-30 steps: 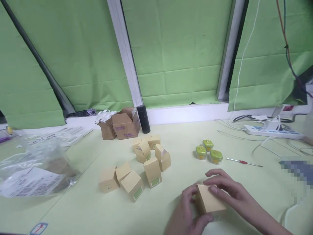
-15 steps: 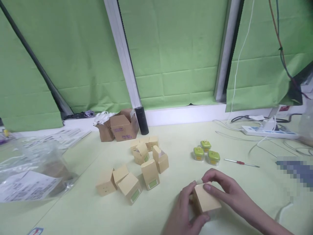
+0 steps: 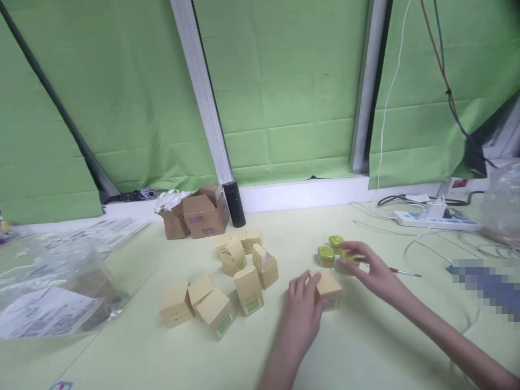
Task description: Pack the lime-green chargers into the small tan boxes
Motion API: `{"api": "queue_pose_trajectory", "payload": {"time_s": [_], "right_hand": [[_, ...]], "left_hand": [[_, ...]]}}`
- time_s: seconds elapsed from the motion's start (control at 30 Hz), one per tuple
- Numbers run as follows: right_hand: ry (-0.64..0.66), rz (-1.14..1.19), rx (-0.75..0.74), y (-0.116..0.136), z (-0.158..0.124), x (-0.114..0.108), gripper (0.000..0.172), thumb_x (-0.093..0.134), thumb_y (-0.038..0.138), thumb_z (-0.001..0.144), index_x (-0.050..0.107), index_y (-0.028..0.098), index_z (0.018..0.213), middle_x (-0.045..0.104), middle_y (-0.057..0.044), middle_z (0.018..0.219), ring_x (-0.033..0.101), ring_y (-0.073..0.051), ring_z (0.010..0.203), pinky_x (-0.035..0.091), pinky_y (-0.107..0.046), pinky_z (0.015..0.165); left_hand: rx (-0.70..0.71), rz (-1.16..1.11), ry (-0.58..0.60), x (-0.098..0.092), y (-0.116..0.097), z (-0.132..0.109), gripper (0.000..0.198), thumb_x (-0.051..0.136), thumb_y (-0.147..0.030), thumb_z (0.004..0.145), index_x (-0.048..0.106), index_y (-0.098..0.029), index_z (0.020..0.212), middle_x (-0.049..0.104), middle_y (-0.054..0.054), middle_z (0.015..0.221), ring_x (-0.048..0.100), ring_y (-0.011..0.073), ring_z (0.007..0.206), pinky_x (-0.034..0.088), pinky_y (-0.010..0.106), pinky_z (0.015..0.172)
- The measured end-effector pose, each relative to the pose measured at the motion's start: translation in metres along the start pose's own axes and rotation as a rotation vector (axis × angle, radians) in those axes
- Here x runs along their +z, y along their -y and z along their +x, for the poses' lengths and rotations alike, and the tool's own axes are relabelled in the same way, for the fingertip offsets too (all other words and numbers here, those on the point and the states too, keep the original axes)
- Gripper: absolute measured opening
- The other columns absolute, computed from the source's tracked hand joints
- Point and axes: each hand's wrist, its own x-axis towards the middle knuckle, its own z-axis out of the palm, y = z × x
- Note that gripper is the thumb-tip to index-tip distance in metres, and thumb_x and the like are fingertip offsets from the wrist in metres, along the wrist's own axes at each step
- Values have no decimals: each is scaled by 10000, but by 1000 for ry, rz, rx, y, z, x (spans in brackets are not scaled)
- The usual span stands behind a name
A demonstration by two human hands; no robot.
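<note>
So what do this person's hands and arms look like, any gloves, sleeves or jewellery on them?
Nothing is worn. The left hand and right hand are bare, with no gloves, rings or bands that can be made out, though both are a little blurred. The left forearm and right forearm are uncovered as far as the picture reaches: no sleeve, cuff or watch shows.

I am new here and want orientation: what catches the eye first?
Two bare hands near the middle: the left hand touches a small tan box, the right hand reaches the green-lidded jars. Left of them stands a cluster of tan boxes, before green curtains.
</note>
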Motion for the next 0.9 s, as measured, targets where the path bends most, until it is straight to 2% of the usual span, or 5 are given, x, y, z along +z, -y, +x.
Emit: {"api": "queue_pose_trajectory", "payload": {"time_s": [0.13,0.27,0.53,0.73,0.9], "right_hand": [[-97,-537,20,-45,28,-11,566,608,566,721,589,171,1125,532,-210,1271,500,-409,1171,403,-543,945],[10,-612,25,-70,30,-6,426,624,544,701,639,210,966,572,-182,1262,526,-391,1163,412,-524,930],[-1,208,283,10,0,-35,592,660,598,721,521,206,1141,707,-117,1121,671,-312,1003,535,-401,825],[160,500,152,67,-30,-18,527,684,466,779,501,255,1227,654,-98,1227,656,-282,1055,545,-421,884],[435,368,48,81,-38,0,563,778,367,692,544,308,1201,604,-35,1255,629,-239,1039,519,-414,912]], "left_hand": [[-77,216,-279,-25,-7,3,500,602,-357,843,473,-211,1303,492,149,1181,456,356,1106,375,593,955],[-274,658,-665,-73,9,-25,436,561,-350,836,502,-145,1216,415,198,1279,346,404,1217,268,671,984],[-79,707,-356,-115,42,-42,132,513,-213,877,645,-201,882,498,82,1314,332,351,1299,277,617,1062],[130,13,47,-73,1,-57,199,488,-235,914,599,-231,1079,501,72,1258,519,189,1170,469,300,996],[183,-128,121,-25,-7,-55,413,632,-151,826,569,-277,1214,489,88,1260,499,240,1185,455,353,1009]]}}
